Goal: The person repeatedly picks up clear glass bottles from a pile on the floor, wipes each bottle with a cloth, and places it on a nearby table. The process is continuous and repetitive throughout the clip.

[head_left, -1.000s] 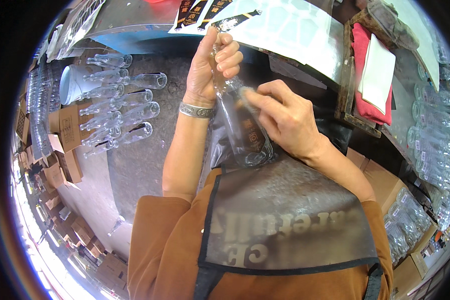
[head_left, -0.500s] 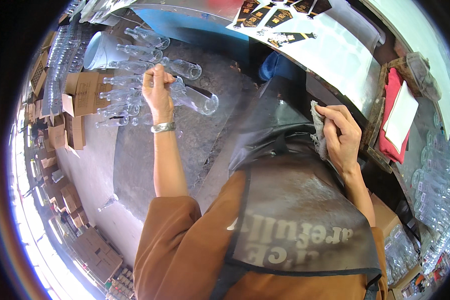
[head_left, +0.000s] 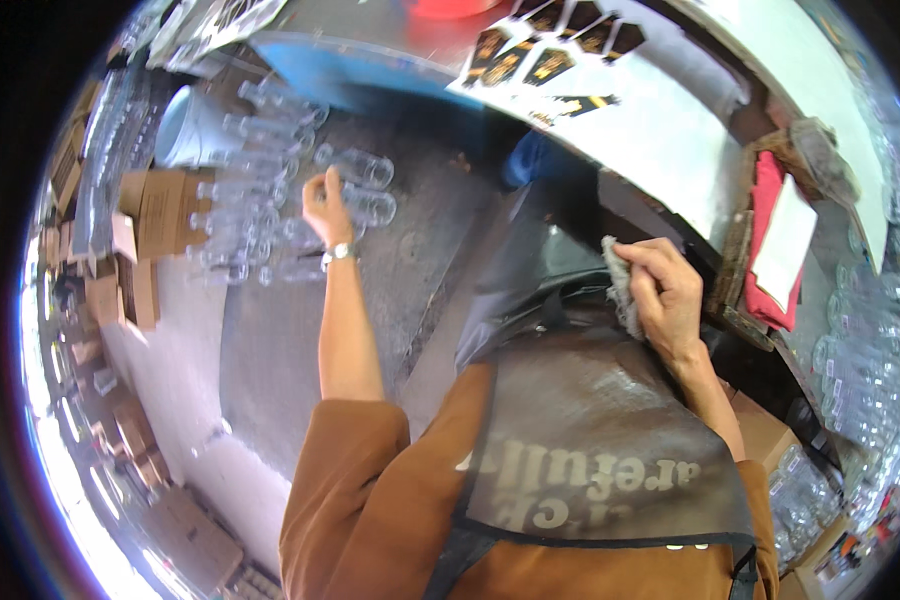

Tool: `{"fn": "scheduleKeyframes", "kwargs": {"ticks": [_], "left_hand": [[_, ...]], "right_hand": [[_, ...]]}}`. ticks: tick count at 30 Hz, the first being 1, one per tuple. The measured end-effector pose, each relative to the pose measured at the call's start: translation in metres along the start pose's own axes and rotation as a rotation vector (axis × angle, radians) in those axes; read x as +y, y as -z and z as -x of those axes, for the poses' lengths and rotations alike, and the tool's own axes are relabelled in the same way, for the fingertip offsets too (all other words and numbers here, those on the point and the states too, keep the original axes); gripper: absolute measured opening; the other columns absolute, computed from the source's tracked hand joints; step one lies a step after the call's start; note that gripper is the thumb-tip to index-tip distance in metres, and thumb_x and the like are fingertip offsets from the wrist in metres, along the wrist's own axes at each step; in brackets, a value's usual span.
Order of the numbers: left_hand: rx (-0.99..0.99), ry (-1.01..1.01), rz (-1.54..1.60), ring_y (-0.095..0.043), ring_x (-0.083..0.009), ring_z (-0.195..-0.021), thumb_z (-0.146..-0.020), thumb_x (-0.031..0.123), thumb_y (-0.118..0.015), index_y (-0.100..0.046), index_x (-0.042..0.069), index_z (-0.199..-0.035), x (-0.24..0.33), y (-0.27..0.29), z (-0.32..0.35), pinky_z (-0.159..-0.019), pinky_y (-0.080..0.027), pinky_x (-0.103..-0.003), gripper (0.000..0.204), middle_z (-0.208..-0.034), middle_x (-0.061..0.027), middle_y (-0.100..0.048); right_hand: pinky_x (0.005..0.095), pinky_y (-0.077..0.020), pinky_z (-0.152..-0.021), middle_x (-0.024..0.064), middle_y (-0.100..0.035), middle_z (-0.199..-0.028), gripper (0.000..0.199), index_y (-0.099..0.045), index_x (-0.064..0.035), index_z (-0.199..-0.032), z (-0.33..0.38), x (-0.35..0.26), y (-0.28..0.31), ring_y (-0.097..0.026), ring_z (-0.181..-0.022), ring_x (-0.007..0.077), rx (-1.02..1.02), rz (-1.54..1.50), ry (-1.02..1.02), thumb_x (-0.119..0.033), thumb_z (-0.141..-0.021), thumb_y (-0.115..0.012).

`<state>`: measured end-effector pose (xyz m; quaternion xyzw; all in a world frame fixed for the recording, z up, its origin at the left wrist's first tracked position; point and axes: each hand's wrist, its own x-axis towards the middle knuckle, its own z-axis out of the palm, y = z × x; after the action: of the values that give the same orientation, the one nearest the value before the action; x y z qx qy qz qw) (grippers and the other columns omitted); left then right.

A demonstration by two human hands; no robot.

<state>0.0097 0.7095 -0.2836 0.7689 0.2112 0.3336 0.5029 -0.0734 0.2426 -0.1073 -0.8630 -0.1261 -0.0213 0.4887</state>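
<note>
We pinch a grey cloth (head_left: pixel 620 287) in our right hand (head_left: pixel 667 298); our left hand (head_left: pixel 326 208) is among clear bottles (head_left: pixel 368 170) lying on the floor (head_left: pixel 275 345).

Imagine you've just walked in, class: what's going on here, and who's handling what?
A person in a brown top and a dark apron has both hands busy. The left hand reaches in among clear bottles lying on their sides; blur hides whether its grip has closed on one. The right hand pinches a crumpled grey cloth, held out in front of the apron. Towards the upper right, black labels lie on a white sheet.
</note>
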Motion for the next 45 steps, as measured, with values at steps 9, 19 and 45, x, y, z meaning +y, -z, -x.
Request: {"fn": "scheduleKeyframes", "kwargs": {"ticks": [9, 19, 45], "left_hand": [[0.139, -0.155, -0.296, -0.064, -0.0239, -0.103, -0.095, 0.02, -0.068, -0.065, -0.005, -0.117, 0.09, 0.012, 0.011, -0.093, -0.052, -0.036, 0.033, -0.114, -0.0176, -0.068], [-0.603, -0.658, 0.52, -0.059, -0.0202, -0.113, -0.101, 0.007, -0.051, -0.058, -0.005, -0.124, 0.454, -0.273, 0.106, -0.102, -0.045, -0.033, 0.026, -0.122, -0.0137, -0.063], [-0.654, -0.658, 0.565, -0.068, -0.019, -0.073, -0.091, 0.032, -0.069, -0.066, 0.003, -0.114, 0.703, -0.636, 0.328, -0.071, -0.053, -0.035, 0.037, -0.103, -0.0114, -0.071]], "right_hand": [[0.0367, -0.0565, -0.073, 0.0138, -0.065, -0.095, 0.025, -0.07, -0.0036, -0.104, 0.014, -0.011, 0.049, -0.067, -0.079, 0.03, 0.076, -0.148, 0.103, -0.002, -0.081, -0.058], [0.032, -0.0526, -0.074, 0.0131, -0.065, -0.096, 0.037, -0.07, 0.0003, -0.111, 0.058, -0.01, 0.15, -0.066, -0.082, 0.0241, 0.399, -0.269, 0.197, 0.01, -0.078, -0.057], [0.032, -0.0533, -0.07, 0.0122, -0.068, -0.094, 0.03, -0.071, 0.0, -0.107, 0.167, 0.086, 0.241, -0.067, -0.08, 0.0235, 0.817, -0.201, -0.094, 0.006, -0.082, -0.057]]}}
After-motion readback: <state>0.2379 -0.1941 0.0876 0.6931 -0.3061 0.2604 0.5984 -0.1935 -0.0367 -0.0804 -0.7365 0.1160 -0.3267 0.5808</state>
